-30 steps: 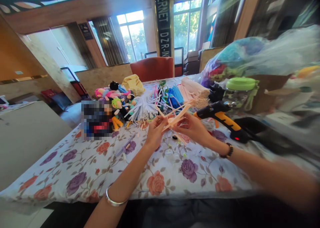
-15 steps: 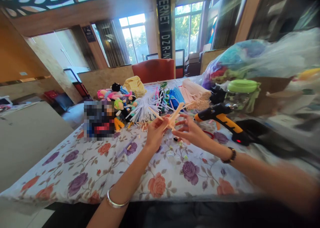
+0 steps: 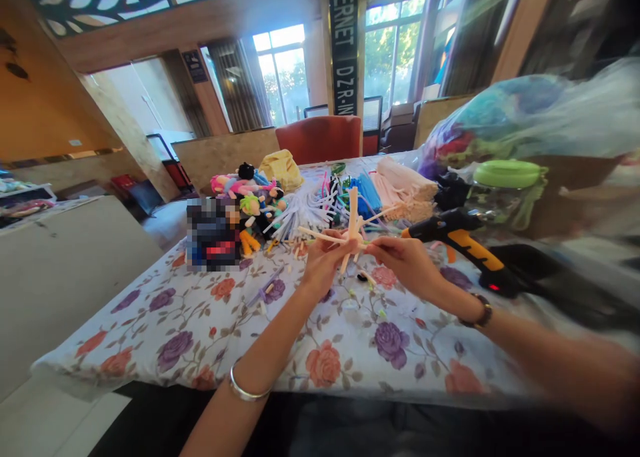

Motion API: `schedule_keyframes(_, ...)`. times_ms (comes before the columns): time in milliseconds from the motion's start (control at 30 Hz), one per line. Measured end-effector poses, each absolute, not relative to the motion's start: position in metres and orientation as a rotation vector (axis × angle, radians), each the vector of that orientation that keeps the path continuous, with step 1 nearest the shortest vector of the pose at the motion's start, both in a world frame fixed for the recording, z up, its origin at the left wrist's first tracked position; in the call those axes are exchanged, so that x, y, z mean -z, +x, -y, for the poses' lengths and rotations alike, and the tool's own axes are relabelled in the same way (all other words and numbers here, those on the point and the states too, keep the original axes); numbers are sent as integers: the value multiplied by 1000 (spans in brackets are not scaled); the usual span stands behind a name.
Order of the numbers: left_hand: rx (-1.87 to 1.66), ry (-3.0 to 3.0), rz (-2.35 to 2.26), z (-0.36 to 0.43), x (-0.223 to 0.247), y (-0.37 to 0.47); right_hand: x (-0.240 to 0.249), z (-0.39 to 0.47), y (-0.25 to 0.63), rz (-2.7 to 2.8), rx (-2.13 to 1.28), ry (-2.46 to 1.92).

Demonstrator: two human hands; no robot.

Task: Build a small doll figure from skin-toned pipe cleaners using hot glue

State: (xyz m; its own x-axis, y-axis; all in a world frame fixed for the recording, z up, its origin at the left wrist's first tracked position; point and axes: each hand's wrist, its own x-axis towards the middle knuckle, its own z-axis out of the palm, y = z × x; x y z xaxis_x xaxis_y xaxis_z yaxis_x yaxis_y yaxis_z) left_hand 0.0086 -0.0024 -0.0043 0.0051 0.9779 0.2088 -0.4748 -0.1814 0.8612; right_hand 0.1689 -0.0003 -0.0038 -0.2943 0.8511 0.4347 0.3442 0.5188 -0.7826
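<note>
Above the middle of the flowered table, my left hand is closed on a bundle of cream pipe cleaners. Their fuzzy ends stick out upward, left, right and down. My right hand is pinched at the bundle's right side, its fingertips touching it or a short piece there. Whether a separate small piece sits between those fingertips is too small to make out. Just right of my right hand lies a black and orange glue gun with a red light lit. White pipe cleaners are heaped behind my left hand.
Pipe cleaner dolls and a yellow cloth bag stand at the back left. Pink pipe cleaner bundles lie at the back. A green-lidded jar and a stuffed plastic bag are at the right. Scraps lie on the flowered tablecloth.
My right hand's spread fingers have closed into a pinch at the bundle's right side. The bundle has turned, its thick end now pointing straight up. The whole view has shifted slightly.
</note>
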Motion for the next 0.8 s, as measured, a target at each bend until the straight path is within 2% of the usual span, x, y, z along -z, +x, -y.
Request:
schedule_keyframes(133,-1506,979,-688,1,4,7,-1,-2,174,1966,-581,-983)
schedule_keyframes(567,-1689,906,-721,-2,-3,1,-22,-11,200,2088,-456,-1108)
schedule_keyframes(800,-1652,873,-715,-5,-1,-2,-31,-8,206,2080,-615,-1010)
